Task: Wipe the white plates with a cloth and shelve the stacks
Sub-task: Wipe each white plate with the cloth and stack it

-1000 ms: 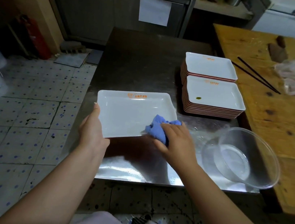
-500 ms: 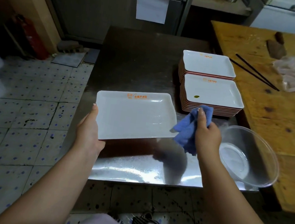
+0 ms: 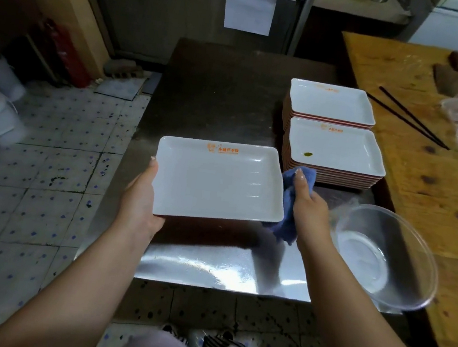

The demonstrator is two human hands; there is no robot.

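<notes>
While both hands grip plate (image 3: 215, 180) and cloth (image 3: 287, 211): steel table (image 3: 222, 90), tiled floor (image 3: 30, 175).

A commercial kitchen: a steel worktable (image 3: 219, 89) carries two stacks of logo-printed white plates (image 3: 334, 150) (same orange mark on each), with a worn wooden chopping bench (image 3: 424, 200) just right of it and steel cabinets (image 3: 186, 5) behind it.

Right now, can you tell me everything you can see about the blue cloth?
The blue cloth is soft-looking, crumpled fabric, bunched into folds. The right hand grips it, with one finger stretched along its top. It sits against the right edge of the white plate, which the left hand holds above the steel table. Its loose end hangs below the plate's corner. Whether it is wet, I cannot tell.
</notes>
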